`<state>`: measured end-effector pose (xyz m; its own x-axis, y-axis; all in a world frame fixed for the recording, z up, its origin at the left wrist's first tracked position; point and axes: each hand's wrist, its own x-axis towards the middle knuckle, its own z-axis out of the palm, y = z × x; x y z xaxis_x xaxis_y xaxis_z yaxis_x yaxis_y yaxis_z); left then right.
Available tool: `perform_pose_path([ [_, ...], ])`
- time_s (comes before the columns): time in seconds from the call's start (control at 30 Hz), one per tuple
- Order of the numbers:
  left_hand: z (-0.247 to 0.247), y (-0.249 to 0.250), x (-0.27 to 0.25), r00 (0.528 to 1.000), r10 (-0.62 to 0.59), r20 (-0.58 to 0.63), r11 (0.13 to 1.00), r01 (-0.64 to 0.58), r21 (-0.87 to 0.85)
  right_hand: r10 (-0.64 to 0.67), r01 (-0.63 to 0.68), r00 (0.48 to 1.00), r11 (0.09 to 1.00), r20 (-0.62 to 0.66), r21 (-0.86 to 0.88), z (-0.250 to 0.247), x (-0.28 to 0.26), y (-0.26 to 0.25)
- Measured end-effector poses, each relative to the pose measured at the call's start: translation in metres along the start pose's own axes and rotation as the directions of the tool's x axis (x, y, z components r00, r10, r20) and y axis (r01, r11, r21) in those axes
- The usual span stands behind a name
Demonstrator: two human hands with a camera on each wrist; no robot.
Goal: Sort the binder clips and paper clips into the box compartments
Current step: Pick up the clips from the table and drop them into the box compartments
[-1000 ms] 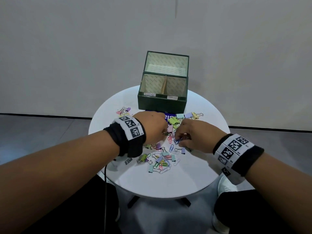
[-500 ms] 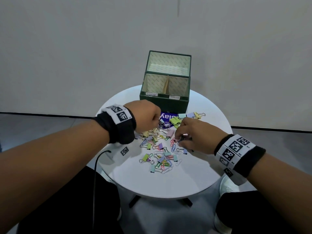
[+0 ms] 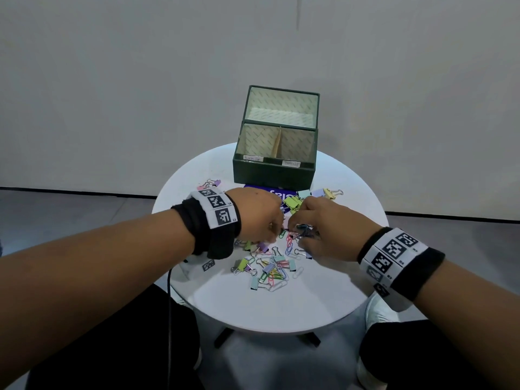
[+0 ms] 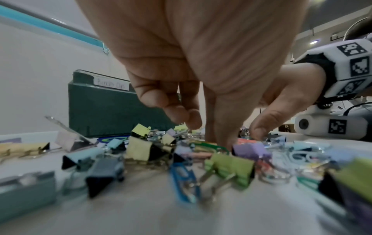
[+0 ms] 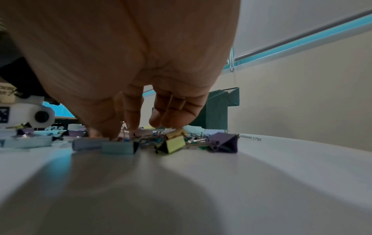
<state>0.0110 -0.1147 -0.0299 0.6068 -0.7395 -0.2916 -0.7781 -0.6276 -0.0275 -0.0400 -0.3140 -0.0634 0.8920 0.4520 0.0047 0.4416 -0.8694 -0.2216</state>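
While fingertips (image 4: 227, 139) dig into mixed pile (image 3: 270, 266) mid-bench (image 3: 281, 311), both hands low over it: left hand (image 3: 257, 213) curled, thumb and forefinger down among clips; right hand (image 3: 329, 229) likewise curled, tips buried. Cannot tell whether either has hold of a clip yet. Green box (image 3: 274, 173) just beyond pile at bench's far edge, labelled front compartments apparently unfilled, presumably for short carries.
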Motion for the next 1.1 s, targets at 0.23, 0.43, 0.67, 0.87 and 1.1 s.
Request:
perform_pose_path([
  [0.23,0.0005,-0.0026,0.0003,0.999,0.032,-0.004,0.999,-0.032,0.034,-0.03,0.03,0.999,0.999,0.011,0.01,0.0016,0.0014,-0.0005],
  [0.43,-0.0009,-0.0097,0.0016,0.991,-0.134,-0.009,0.991,0.134,0.021,-0.057,0.055,0.997,0.997,0.056,0.047,-0.0012,0.0032,0.0035],
  [0.67,0.0003,-0.0021,0.0034,0.996,-0.089,-0.02,0.996,0.089,0.014,-0.049,0.05,0.997,0.999,-0.061,0.004,-0.0009,0.0042,0.0068],
  [0.87,0.0021,-0.0071,-0.0014,0.997,-0.051,-0.063,0.999,0.052,0.01,-0.062,0.062,0.998,0.997,0.004,-0.039,-0.0037,0.0054,0.0056],
  [1.1,0.0042,-0.0101,0.003,0.988,0.154,-0.023,0.988,-0.155,-0.004,-0.025,0.025,0.999,1.0,0.03,0.015,0.001,0.0033,0.0066],
])
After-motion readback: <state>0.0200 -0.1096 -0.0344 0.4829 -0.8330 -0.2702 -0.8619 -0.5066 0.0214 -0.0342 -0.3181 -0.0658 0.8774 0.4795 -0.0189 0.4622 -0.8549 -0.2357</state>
